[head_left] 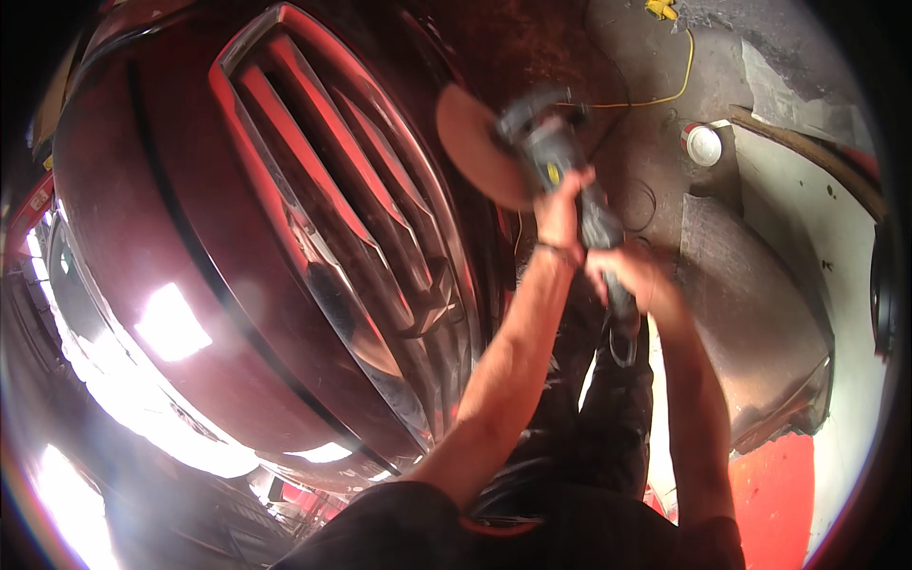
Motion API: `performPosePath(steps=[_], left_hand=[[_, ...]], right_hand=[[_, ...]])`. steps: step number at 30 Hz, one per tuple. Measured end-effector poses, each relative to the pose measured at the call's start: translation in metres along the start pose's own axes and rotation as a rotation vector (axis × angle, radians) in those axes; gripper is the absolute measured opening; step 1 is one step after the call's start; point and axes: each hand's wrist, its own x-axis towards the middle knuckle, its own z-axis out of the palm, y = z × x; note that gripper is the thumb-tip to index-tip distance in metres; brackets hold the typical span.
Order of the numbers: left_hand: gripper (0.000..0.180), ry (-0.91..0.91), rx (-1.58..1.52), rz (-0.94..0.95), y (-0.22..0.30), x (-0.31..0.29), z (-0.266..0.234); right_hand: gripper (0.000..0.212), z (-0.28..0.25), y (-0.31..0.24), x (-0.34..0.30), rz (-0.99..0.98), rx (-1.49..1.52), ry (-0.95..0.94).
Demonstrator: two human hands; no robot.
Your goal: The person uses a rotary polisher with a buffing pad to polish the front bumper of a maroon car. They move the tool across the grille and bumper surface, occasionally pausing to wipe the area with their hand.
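Observation:
A dark grey power polisher (560, 157) with a large round orange-brown pad (480, 147) is held in front of a dark red car (180, 228). My left hand (558, 217) is wrapped round the tool's body, close behind its head. Further back, my right hand (632, 275) grips the rear handle. The pad's face is turned toward the front bumper, close beside the silver-edged grille (328, 157); I cannot tell whether it touches the paint. The tool's head and the pad look smeared by motion.
A yellow cord (655, 102) runs over the dark floor to a yellow plug-like piece (662, 9). To the right are a white-lidded round can (704, 145), a large curved metallic panel (741, 294) and a red surface (774, 503).

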Motion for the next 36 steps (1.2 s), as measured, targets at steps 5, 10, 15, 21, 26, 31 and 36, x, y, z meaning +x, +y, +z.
performPosePath(steps=[5, 10, 15, 21, 26, 31, 36], left_hand=[[0.03, -0.127, 0.056, 0.216, 0.131, 0.058, 0.078], [0.031, -0.217, 0.116, 0.196, 0.192, 0.078, 0.102], [0.031, -0.208, 0.184, 0.138, 0.141, 0.054, 0.079], [0.043, 0.185, 0.193, 0.058, 0.015, 0.004, -0.009], [0.043, 0.214, 0.142, -0.125, -0.073, -0.077, -0.051], [0.044, 0.15, 0.039, -0.257, -0.159, -0.133, -0.137], [0.051, 0.338, 0.253, -0.267, -0.181, -0.181, -0.156]], right_hand=[[0.019, 0.008, -0.125, 0.031, -0.159, -0.009, -0.164], [0.028, 0.017, -0.176, 0.035, -0.364, -0.161, -0.243], [0.019, 0.006, -0.109, 0.039, -0.226, -0.004, -0.185], [0.02, 0.01, 0.021, 0.013, -0.006, 0.131, -0.123], [0.02, 0.008, 0.137, -0.027, 0.121, 0.165, -0.056], [0.021, 0.033, 0.234, -0.065, 0.107, 0.12, 0.03], [0.016, 0.054, 0.293, -0.088, 0.155, 0.338, -0.076]])
